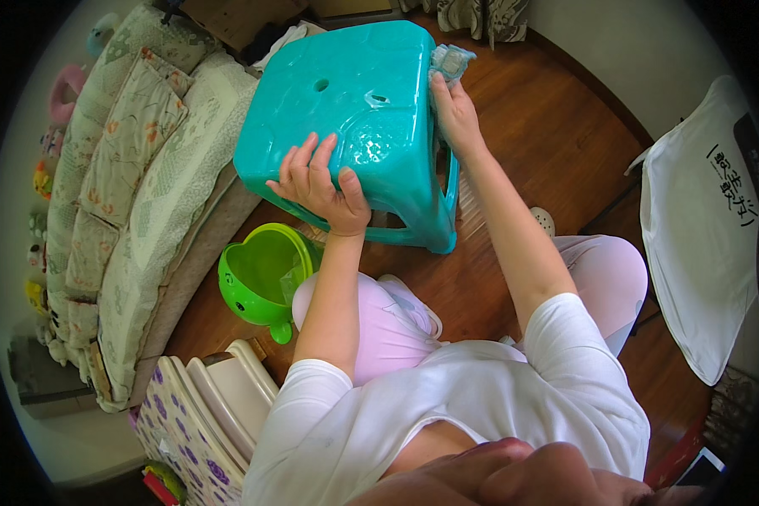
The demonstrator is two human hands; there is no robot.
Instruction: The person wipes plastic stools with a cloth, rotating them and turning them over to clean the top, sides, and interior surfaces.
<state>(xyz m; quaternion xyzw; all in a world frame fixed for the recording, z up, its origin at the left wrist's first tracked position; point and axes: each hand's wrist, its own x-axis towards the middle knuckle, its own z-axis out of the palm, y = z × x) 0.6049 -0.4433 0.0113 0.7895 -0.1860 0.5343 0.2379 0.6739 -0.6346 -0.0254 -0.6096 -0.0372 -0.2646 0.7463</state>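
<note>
A turquoise plastic stool (348,107) stands in front of me, its seat facing up towards the camera. My left hand (326,186) lies with its palm against the near left edge of the seat, fingers spread over the top. At the stool's right side, my right hand (456,114) holds a bluish-white cloth (452,61) close to the far right corner; part of the cloth is hidden behind the fingers. The seat has small holes, and its surface near my left hand glistens. My bent knees are on both sides below the stool.
A green plastic bucket (234,294) with an animal face is on the wooden floor (512,120) by my left knee. A sofa (158,177) with quilted covers runs along the left. Plastic drawers (228,405) stand at lower left. A white fabric cover (689,234) bearing writing is at right.
</note>
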